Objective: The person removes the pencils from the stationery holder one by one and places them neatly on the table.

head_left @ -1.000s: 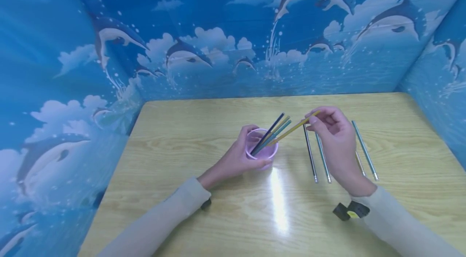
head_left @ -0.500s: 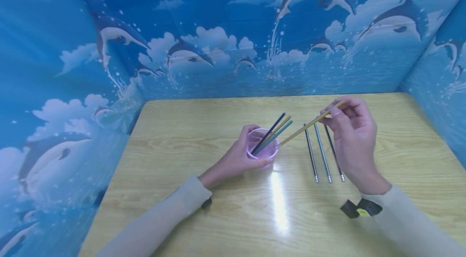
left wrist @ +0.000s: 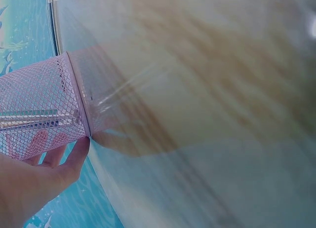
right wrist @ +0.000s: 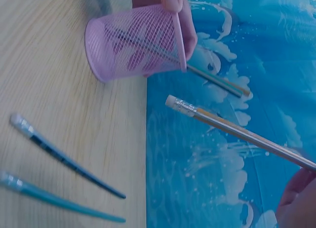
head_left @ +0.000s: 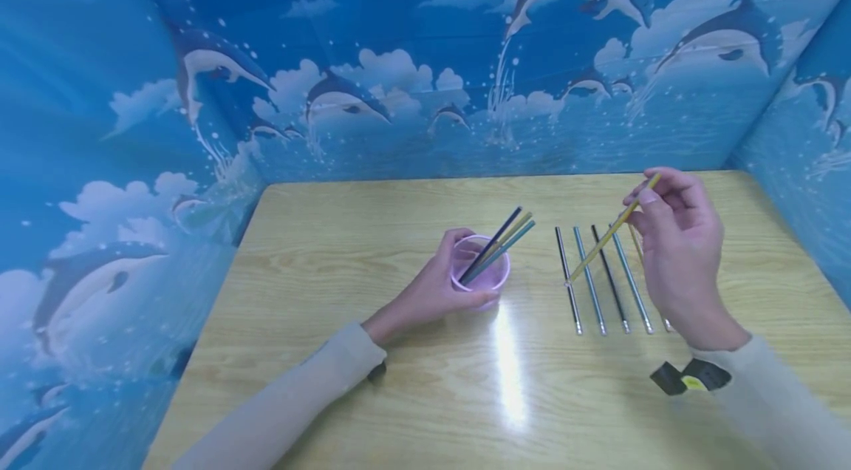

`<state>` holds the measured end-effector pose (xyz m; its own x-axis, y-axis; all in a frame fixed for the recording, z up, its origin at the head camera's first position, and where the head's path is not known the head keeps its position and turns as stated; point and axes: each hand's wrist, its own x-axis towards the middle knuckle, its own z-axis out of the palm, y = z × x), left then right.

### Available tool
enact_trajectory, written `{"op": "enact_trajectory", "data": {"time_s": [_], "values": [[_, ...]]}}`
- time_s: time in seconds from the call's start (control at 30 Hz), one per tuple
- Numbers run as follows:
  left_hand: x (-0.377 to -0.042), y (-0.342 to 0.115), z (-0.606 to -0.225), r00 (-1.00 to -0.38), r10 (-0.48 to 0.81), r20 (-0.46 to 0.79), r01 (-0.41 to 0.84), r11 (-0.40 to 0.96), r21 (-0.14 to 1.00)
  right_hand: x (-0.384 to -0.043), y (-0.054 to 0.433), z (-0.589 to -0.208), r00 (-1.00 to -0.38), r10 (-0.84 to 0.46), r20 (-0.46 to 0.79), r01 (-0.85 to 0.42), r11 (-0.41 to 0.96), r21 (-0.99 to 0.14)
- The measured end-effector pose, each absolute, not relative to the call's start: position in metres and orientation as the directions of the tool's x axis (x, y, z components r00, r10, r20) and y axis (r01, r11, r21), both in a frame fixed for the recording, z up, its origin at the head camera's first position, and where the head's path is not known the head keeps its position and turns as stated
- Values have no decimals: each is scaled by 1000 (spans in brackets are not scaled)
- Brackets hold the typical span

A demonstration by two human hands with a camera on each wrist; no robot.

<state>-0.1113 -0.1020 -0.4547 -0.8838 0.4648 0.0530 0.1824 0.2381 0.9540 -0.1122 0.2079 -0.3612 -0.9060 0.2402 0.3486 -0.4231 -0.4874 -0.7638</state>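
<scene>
My left hand [head_left: 452, 281] grips a pink mesh pencil cup [right wrist: 138, 45] that stands on the table, fingers around its side. Inside lean three pencils [head_left: 500, 244]: dark blue, yellow and teal. My right hand [head_left: 685, 248] pinches a yellow pencil [head_left: 608, 233] near one end, its white eraser pointing down and left. That pencil hangs over a row of pencils [head_left: 589, 281] lying side by side on the table, dark and teal ones by turns. Partly behind the right hand lies another yellow pencil [head_left: 636, 241]. In the left wrist view the cup's mesh wall [left wrist: 39, 99] shows pencils through it.
The wooden table [head_left: 346, 233] has a bright glare streak in front of the cup. Blue curtains [head_left: 412, 34] printed with dolphins stand along the table's back and sides. Each forearm wears a light sleeve, with a dark device [head_left: 691, 377] at the right wrist.
The right hand has drawn the yellow pencil out of the cup and carried it rightward over the row. More of the lying pencils now show. The left hand and cup stay put.
</scene>
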Motion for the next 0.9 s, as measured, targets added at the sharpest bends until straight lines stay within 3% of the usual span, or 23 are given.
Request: {"op": "enact_trajectory", "data": {"time_s": [0.53, 0.9], "values": [[-110, -102, -455, -883, 467, 50, 179, 237, 955, -123, 275, -386, -953, 174, 248, -294, -336, -895], [-111, -102, -456, -885, 463, 51, 181, 240, 954, -138, 324, -392, -987, 94, 132, -142, -116, -983]]}}
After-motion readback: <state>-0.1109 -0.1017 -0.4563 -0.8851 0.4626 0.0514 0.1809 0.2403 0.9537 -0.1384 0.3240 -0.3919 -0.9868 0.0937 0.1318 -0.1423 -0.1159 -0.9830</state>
